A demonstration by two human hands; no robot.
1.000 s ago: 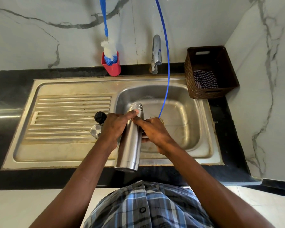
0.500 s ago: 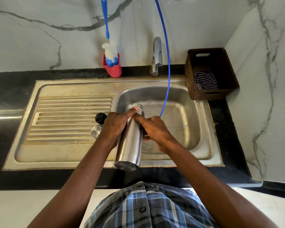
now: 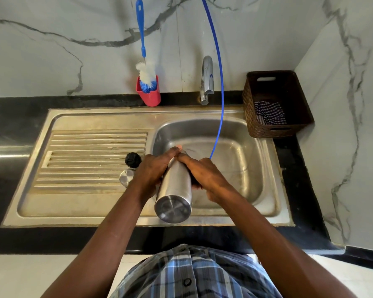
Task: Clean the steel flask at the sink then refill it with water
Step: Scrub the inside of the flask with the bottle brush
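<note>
The steel flask [image 3: 174, 191] is tipped over the sink basin [image 3: 237, 151], its base raised toward me and its mouth pointing down and away. My left hand [image 3: 151, 171] grips its left side, thumb stretched over the neck. My right hand [image 3: 202, 175] holds the right side, fingers curled under it. The mouth is hidden behind my fingers. A black cap [image 3: 132, 159] and a steel lid [image 3: 126, 177] lie on the drainboard just left of my left hand.
The tap [image 3: 206, 80] stands behind the basin, and a thin blue hose [image 3: 221, 100] hangs into it. A red holder [image 3: 149, 93] with a blue-handled bottle brush [image 3: 145, 76] stands at the back. A brown basket [image 3: 276, 104] holding a checked cloth sits right of the sink.
The flask has tilted further, its base lifting toward me and its mouth dipping into the basin. Both hands kept their hold.
</note>
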